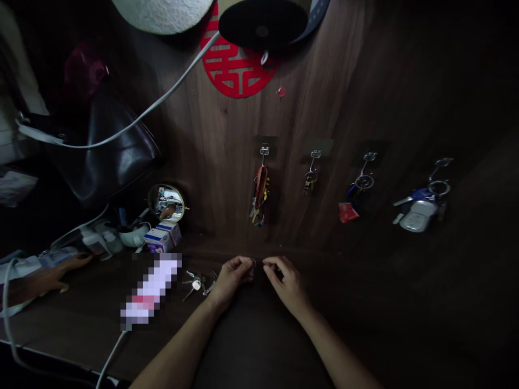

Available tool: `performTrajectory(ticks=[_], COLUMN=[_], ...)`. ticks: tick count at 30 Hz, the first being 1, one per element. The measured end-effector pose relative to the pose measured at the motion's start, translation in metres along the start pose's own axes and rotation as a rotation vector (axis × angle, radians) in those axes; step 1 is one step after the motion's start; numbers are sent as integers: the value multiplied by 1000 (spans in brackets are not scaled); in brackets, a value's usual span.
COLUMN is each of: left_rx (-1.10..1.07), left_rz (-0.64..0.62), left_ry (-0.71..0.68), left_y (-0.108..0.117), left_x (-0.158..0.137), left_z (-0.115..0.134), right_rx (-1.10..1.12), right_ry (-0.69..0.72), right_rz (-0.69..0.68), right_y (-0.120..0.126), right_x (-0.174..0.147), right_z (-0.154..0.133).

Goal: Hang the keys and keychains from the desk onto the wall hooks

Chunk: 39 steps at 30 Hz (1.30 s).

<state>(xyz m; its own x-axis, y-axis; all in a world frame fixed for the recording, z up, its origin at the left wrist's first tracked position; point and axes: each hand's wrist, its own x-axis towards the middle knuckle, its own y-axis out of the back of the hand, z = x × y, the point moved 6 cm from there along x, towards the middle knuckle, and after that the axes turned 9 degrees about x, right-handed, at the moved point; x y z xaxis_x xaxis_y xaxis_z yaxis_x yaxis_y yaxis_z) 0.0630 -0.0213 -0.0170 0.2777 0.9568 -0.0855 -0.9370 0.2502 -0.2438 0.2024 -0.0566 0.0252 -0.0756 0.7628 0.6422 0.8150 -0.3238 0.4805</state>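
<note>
Low over the dark tabletop, my left hand [234,276] is closed in a pinch. A thin wire-like ring [254,263] shows faintly at its fingertips. Just to the right, a small gap away, my right hand [284,278] has its thumb and fingers curled together; whatever may be between them is too small to make out. Several loose keys [196,284] lie on the table left of my left hand. On the wall ahead, bunches of keys [259,200] hang from hooks.
Another person's hand [60,274] rests on the table at far left. A phone [152,292], blurred out, lies there with a white cable [111,351]. Small boxes [162,237], a round mirror [167,203], bottles [95,243] and a black bag [117,140] stand behind.
</note>
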Motion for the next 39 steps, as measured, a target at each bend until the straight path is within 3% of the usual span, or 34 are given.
performTrajectory(ticks=[4, 10, 16, 23, 27, 30, 34, 39], left_rx=[-146, -252, -186, -80, 26, 145, 342, 596], left_rz=[-21, -38, -34, -60, -68, -57, 8, 114], left_ry=[46, 58, 53, 48, -5, -118, -296, -395], left_y=[-1, -3, -4, -6, -7, -9, -8, -3], left_x=[-1, -1, -1, -1, -3, -4, -4, -6], left_z=[-1, 0, -1, -3, -1, 4, 10, 16], right_rx=[73, 96, 129, 223, 298, 365, 447, 555], right_ry=[12, 49, 22, -119, -221, -296, -353, -410], right_rz=[-52, 12, 35, 70, 105, 116, 101, 77], right_y=[-6, -7, -3, 1, 3, 3, 0, -5], right_x=[-3, -4, -4, -3, -2, -1, -1, -1], right_z=[-4, -1, 0, 7, 10, 11, 11, 13])
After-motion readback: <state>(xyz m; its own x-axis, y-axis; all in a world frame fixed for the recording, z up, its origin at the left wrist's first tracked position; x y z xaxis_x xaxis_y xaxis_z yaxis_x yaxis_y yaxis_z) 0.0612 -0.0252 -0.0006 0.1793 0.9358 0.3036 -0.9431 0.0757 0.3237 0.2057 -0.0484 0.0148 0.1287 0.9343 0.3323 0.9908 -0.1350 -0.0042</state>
